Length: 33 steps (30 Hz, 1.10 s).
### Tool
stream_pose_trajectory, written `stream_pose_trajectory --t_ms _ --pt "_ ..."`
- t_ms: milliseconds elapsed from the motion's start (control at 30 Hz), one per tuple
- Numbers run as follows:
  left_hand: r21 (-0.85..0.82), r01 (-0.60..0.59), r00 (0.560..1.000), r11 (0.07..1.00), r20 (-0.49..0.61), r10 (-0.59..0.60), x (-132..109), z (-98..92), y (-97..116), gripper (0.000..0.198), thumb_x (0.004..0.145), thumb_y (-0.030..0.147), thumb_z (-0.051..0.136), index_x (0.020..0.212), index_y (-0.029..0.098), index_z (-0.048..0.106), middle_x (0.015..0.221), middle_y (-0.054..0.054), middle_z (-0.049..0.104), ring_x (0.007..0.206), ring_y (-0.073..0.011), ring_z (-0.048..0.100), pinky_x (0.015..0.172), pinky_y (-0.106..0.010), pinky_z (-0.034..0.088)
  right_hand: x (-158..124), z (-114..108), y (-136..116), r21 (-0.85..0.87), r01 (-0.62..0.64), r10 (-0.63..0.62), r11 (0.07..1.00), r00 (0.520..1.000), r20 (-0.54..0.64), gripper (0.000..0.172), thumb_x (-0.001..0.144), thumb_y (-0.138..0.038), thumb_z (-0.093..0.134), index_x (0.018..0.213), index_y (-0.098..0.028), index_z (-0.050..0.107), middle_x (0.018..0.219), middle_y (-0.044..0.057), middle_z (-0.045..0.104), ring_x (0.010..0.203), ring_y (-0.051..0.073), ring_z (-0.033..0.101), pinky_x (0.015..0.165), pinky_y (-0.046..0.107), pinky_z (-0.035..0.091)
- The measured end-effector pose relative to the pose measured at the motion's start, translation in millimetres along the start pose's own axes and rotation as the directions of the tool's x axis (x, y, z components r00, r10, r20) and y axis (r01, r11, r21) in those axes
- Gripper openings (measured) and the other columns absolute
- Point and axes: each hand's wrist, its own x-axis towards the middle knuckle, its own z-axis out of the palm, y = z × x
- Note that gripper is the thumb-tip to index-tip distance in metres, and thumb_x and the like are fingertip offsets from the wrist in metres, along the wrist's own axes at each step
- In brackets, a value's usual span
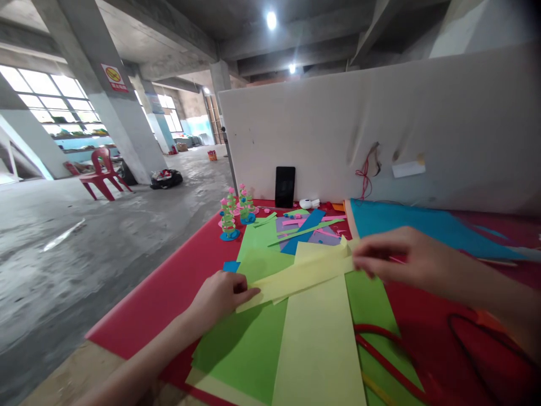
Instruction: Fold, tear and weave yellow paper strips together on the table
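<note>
A folded strip of pale yellow paper (302,277) stretches between my two hands above the table. My left hand (223,296) pinches its lower left end, fingers closed. My right hand (401,256) grips its upper right end, fingers curled on it. Under the strip lies a long pale yellow sheet (319,344) on top of green sheets (247,344). All rest on a red table cover (163,293).
Scraps of blue, purple, pink and green paper (306,225) lie further back. Small paper tree models (230,217) stand at the far left corner. A dark phone (284,186) leans on a white partition (380,129). A blue sheet (422,225) lies right. Red cords (382,352) run near.
</note>
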Motion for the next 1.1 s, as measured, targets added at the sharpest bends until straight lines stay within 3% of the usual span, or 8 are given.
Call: stream_pose_trajectory --t_ms 67,167,367,467,600,800,933,1100 --pt "0.101 -0.01 0.997 0.995 -0.075 0.018 0 -3.5 -2 0.044 0.071 0.056 0.045 0.051 0.018 0.049 0.046 0.001 0.045 0.044 -0.0117 0.039 0.043 -0.021 0.019 8 -4 15 -0.105 -0.116 0.121 0.988 0.992 0.044 0.027 0.073 -0.044 0.051 0.08 -0.02 0.062 0.079 0.003 0.061 0.068 0.017 0.055 0.056 0.025 0.04" --pt "0.161 -0.001 0.997 0.987 -0.079 0.014 1 -6.4 -2 0.04 0.073 0.053 0.044 0.055 0.019 0.051 0.049 0.0 0.049 0.045 -0.0131 0.041 0.044 -0.021 0.02 20 -1 47 -0.195 -0.275 0.28 0.941 0.96 0.0 0.03 0.065 -0.041 0.057 0.082 -0.016 0.061 0.087 0.009 0.06 0.073 0.021 0.054 0.057 0.027 0.039" --pt "0.262 0.012 0.999 0.965 -0.054 0.003 -1 -6.8 4 0.029 0.076 0.045 0.044 0.063 0.019 0.049 0.062 0.0 0.055 0.052 -0.0144 0.046 0.044 -0.022 0.023 26 13 71 -0.187 -0.264 0.279 0.946 0.958 0.06 0.018 0.064 -0.034 0.057 0.065 -0.016 0.059 0.068 0.006 0.059 0.059 0.017 0.052 0.048 0.024 0.033" --pt "0.324 -0.027 0.99 0.946 -0.121 0.07 0 -7.4 3 0.02 0.079 0.037 0.043 0.076 0.02 0.051 0.079 -0.003 0.056 0.069 -0.0179 0.051 0.05 -0.023 0.032 28 15 59 -0.159 -0.208 0.221 0.965 0.973 0.07 0.015 0.067 -0.03 0.053 0.064 -0.016 0.057 0.069 0.005 0.059 0.061 0.017 0.053 0.051 0.025 0.034" --pt "0.313 -0.182 0.934 0.932 -0.241 0.263 4 -9.5 9 0.02 0.082 0.026 0.04 0.097 0.018 0.05 0.1 -0.007 0.052 0.096 -0.0216 0.046 0.079 -0.033 0.038 27 13 30 -0.095 -0.109 0.116 0.99 0.991 0.071 0.014 0.072 -0.029 0.05 0.068 -0.018 0.055 0.072 0.003 0.06 0.066 0.015 0.053 0.056 0.024 0.038" --pt "0.087 -0.496 0.836 0.864 -0.223 0.502 11 -26.3 67 0.027 0.085 0.024 0.04 0.109 0.019 0.049 0.11 -0.005 0.053 0.106 -0.0173 0.043 0.092 -0.03 0.034 8 6 -22 -0.013 0.1 -0.101 0.995 0.993 -0.057 0.012 0.078 -0.026 0.048 0.076 -0.02 0.058 0.076 0.001 0.059 0.067 0.014 0.05 0.056 0.024 0.037" --pt "-0.074 -0.574 0.814 0.815 -0.157 0.559 22 -40.3 112 0.04 0.077 0.034 0.053 0.115 0.021 0.046 0.112 -0.004 0.054 0.105 -0.0189 0.047 0.089 -0.031 0.038 -6 4 -40 -0.02 0.311 -0.307 0.95 0.925 -0.224 0.007 0.078 -0.021 0.051 0.079 -0.021 0.059 0.081 0.0 0.06 0.074 0.013 0.053 0.063 0.023 0.041" --pt "-0.219 -0.708 0.706 0.671 -0.252 0.662 30 -43.4 136 0.017 0.079 0.018 0.05 0.094 0.015 0.058 0.093 -0.002 0.063 0.085 -0.0129 0.057 0.075 -0.023 0.044 -15 0 -47 -0.103 0.48 -0.478 0.871 0.782 -0.399 0.006 0.077 -0.017 0.056 0.081 -0.02 0.059 0.082 0.0 0.06 0.078 0.012 0.055 0.067 0.023 0.044"
